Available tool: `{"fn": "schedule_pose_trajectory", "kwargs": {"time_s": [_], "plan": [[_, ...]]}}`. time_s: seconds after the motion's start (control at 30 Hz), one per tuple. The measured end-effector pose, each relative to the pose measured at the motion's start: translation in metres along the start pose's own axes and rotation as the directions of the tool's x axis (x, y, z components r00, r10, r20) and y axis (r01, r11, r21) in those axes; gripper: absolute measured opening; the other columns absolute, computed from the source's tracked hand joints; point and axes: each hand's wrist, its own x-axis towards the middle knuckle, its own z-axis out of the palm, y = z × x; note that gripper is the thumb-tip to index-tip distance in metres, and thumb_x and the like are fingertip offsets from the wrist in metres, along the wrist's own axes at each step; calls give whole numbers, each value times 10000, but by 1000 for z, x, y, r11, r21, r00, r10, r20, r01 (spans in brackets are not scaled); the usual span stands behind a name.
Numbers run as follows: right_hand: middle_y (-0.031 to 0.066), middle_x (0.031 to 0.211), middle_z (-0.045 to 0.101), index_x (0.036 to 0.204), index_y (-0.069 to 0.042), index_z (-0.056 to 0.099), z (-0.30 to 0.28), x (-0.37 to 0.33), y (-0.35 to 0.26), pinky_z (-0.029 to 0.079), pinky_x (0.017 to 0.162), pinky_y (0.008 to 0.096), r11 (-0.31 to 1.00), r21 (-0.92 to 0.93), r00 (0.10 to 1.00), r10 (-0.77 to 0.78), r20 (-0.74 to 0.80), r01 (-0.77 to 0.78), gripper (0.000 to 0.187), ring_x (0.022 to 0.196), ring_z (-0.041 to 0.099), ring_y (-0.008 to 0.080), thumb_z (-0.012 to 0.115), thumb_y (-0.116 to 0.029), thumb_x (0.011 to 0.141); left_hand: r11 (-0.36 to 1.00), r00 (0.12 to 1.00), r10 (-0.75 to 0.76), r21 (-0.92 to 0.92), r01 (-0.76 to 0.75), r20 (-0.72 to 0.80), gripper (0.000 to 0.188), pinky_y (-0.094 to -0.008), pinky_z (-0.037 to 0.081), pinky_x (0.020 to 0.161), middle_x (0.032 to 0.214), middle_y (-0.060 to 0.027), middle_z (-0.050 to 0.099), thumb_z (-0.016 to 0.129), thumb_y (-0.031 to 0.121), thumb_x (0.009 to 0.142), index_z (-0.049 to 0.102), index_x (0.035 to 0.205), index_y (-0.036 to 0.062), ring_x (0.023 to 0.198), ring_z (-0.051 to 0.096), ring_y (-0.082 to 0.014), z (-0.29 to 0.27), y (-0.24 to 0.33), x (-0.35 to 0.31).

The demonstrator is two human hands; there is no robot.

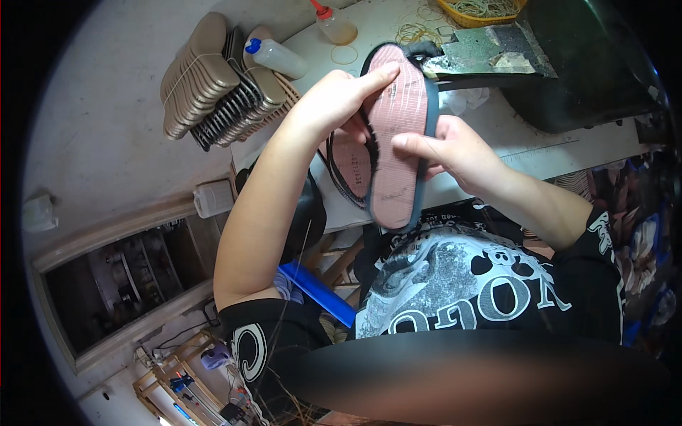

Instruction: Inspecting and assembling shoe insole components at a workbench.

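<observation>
A long pink shoe sole with fine ridges and a dark blue-grey edge is held up between my two hands, its pink face toward me. My left hand grips its far end, thumb laid on the pink face and fingers partly hidden behind. From the right, my right hand pinches the sole's edge near the middle, thumb on top and other fingers mostly behind it. Under my left hand, a second pink sole with a dark rim lies near the table's front edge, partly covered by the first.
Stacks of beige soles stand at the left, bound with bands. Beyond are a blue-capped bottle, a red-tipped bottle and a yellow basket of rubber bands. A dark machine part with a worn green plate overhangs the white table.
</observation>
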Motion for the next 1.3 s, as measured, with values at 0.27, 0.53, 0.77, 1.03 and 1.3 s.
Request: {"fn": "schedule_pose_trajectory", "kwargs": {"time_s": [0.27,0.53,0.77,1.03,1.3], "plan": [[55,817,673,901,11,676,-24,25,0,476,652,230,983,46,983,-172,-62,175,293,696,608,94,672,-277,846,996,995,86,-17,-86,40,572,-207,420,405,514,-77,587,631,569,799,627,688,8,397,527,-90,2,-17,-3],[81,839,678,871,19,663,-32,17,2,499,642,227,1000,24,1000,-6,11,5,376,704,635,110,724,-344,794,935,961,103,-306,-182,-257,449,-212,282,402,465,23,459,791,432,706,521,552,108,391,378,-59,9,-26,10],[108,799,680,947,27,645,-12,-36,23,555,634,274,989,103,990,92,110,-103,263,649,662,143,681,-210,839,910,928,139,-325,-257,-345,434,-235,292,391,456,-2,478,788,400,703,565,542,65,382,416,-83,9,-22,19],[125,776,676,928,34,648,9,-15,23,544,623,269,926,367,993,-56,-103,91,249,640,665,155,620,-208,875,953,948,116,-237,-191,-295,436,-200,248,370,447,29,457,730,488,739,571,576,116,369,384,-50,-16,-9,46],[119,796,682,951,16,636,20,6,-8,523,616,255,857,502,983,-29,-180,117,229,664,667,148,562,-196,906,997,977,62,-36,-71,-205,620,-268,461,703,918,-141,633,692,565,731,639,963,-7,825,572,-157,-50,15,62]]}}
